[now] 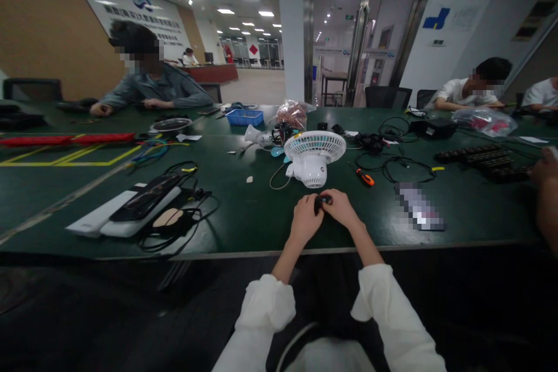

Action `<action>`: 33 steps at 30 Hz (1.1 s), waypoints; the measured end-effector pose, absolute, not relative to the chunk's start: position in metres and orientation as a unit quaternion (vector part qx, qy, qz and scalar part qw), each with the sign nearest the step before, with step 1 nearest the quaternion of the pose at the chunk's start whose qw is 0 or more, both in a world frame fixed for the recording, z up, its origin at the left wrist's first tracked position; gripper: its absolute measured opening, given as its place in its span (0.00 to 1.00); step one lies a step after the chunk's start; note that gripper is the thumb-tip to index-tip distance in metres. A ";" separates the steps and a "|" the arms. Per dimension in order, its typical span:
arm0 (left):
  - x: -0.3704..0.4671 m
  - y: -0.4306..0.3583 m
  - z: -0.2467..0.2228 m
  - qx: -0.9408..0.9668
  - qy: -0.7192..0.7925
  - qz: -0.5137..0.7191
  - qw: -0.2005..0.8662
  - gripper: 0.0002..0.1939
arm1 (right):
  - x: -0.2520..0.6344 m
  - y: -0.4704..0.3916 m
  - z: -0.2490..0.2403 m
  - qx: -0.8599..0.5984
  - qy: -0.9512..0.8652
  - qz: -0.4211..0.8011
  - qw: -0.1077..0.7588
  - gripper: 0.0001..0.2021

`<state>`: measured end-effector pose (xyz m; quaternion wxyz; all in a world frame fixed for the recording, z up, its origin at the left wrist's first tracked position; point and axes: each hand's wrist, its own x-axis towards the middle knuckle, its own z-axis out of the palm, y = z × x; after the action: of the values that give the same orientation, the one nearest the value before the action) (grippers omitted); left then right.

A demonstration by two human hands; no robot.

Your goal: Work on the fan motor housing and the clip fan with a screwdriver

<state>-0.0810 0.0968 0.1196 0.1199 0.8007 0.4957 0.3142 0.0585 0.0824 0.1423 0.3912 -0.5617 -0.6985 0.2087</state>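
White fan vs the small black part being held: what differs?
Colour: the white fan is pale, the black part dark.
Size: the white fan is far larger than the black part.
Support: the white fan rests on the table; the black part is in the grip of the left hand and right hand.
Shared: both are in front of the person.

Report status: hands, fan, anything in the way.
Left hand and right hand together on small black object. White fan just beyond, untouched. Orange-handled tool right of fan; nothing visible between hands and fan.
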 end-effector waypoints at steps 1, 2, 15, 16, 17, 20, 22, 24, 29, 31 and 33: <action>-0.081 0.097 0.119 0.801 0.495 0.315 0.119 0.17 | 0.059 0.081 0.144 -0.565 -0.696 0.205 0.393 0.17; -0.080 0.097 0.118 0.801 0.494 0.316 0.119 0.16 | 0.060 0.079 0.145 -0.569 -0.693 0.200 0.395 0.17; -0.088 0.098 0.126 0.788 0.499 0.323 0.157 0.16 | 0.083 0.086 0.137 -0.665 -0.605 0.110 0.424 0.14; -0.089 0.098 0.127 0.787 0.500 0.322 0.161 0.17 | 0.084 0.087 0.136 -0.670 -0.602 0.109 0.420 0.13; -0.089 0.097 0.128 0.787 0.501 0.320 0.164 0.17 | 0.085 0.087 0.135 -0.672 -0.603 0.111 0.414 0.13; -0.088 0.095 0.132 0.793 0.498 0.304 0.176 0.18 | 0.082 0.089 0.133 -0.669 -0.621 0.129 0.388 0.12; -0.085 0.093 0.133 0.802 0.496 0.282 0.179 0.18 | 0.080 0.090 0.132 -0.665 -0.632 0.142 0.371 0.11; -0.084 0.091 0.133 0.806 0.496 0.267 0.183 0.19 | 0.078 0.091 0.131 -0.664 -0.637 0.152 0.361 0.12; -0.097 0.099 0.150 0.799 0.490 0.286 0.198 0.21 | 0.075 0.092 0.131 -0.658 -0.620 0.178 0.389 0.12; -0.109 0.115 0.172 0.781 0.505 0.323 0.175 0.20 | 0.073 0.092 0.132 -0.658 -0.606 0.178 0.410 0.13; -0.119 0.138 0.200 0.760 0.519 0.366 0.135 0.18 | 0.072 0.092 0.134 -0.655 -0.594 0.173 0.433 0.13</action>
<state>-0.1191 0.1385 0.1996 0.1354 0.7602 0.5193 0.3661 0.0720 0.0917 0.1335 0.4330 -0.6554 -0.5940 0.1733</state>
